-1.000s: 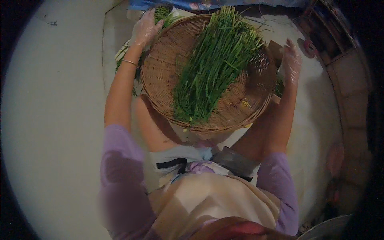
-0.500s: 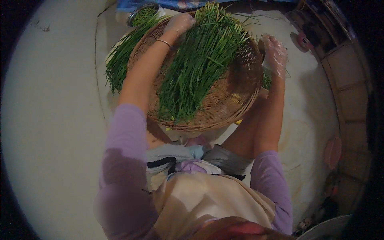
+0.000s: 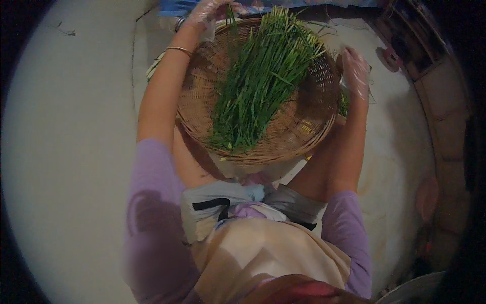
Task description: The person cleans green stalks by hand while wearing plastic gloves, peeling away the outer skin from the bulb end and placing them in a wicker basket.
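Observation:
Long green garlic chives (image 3: 258, 81) lie in a loose bundle in a round wicker basket (image 3: 202, 106) above my legs, pale ends pointing away from me. My left hand (image 3: 207, 14), in a clear plastic glove, is past the basket's far left rim. Its fingers are closed on a few chive stalks (image 3: 231, 20) that hang down over the basket. At the right rim is my right hand (image 3: 356, 73), also gloved, with curled fingers that seem to grip the basket's edge; the fingertips are partly hidden.
A metal bowl (image 3: 179, 23) shows in part behind my left forearm. Pale stalk ends (image 3: 154, 66) peek out left of that arm. Blue patterned cloth (image 3: 177, 7) lies along the far edge. Some greens (image 3: 344, 104) sit under the basket's right side. Brown furniture (image 3: 445, 116) lines the right.
My left hand has moved away and left from the bundle, with a few stalks in its fingers. My forearm now covers the chives left of the basket. The right hand stays at the rim.

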Available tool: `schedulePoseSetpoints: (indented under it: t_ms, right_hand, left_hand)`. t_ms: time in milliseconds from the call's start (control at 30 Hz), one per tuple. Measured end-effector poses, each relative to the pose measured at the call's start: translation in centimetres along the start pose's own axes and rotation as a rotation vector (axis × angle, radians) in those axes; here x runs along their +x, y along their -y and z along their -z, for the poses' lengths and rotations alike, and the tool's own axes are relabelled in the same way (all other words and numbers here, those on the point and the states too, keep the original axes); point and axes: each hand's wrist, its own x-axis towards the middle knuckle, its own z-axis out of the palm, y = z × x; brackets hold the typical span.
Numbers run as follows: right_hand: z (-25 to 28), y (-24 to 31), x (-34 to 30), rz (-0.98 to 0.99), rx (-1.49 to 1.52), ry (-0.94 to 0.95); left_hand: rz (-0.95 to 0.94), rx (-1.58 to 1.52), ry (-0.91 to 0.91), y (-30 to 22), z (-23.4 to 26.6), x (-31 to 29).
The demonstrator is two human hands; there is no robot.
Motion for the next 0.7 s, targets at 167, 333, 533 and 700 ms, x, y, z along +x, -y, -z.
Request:
schedulePoseSetpoints:
  t_ms: [167,333,533,700]
  right_hand:
    - [1.3,3.1,0.0,-0.088,0.077,0.095]
    - [0.2,3.7,-0.3,-0.047,-0.071,0.037]
    - [1.2,4.7,-0.7,0.347,-0.324,0.057]
    - [1.6,11.6,-2.2,-0.035,0.479,0.187]
  left_hand:
    - [-0.208,0.082,-0.053,-10.4,2.6,-2.7]
    - [-0.355,0.18,-0.014,-18.8,2.7,-4.3]
    - [-0.543,0.267,0.154,-22.1,-0.1,-6.6]
    - [-0.517,0.117,0.33,-22.3,0.7,-6.1]
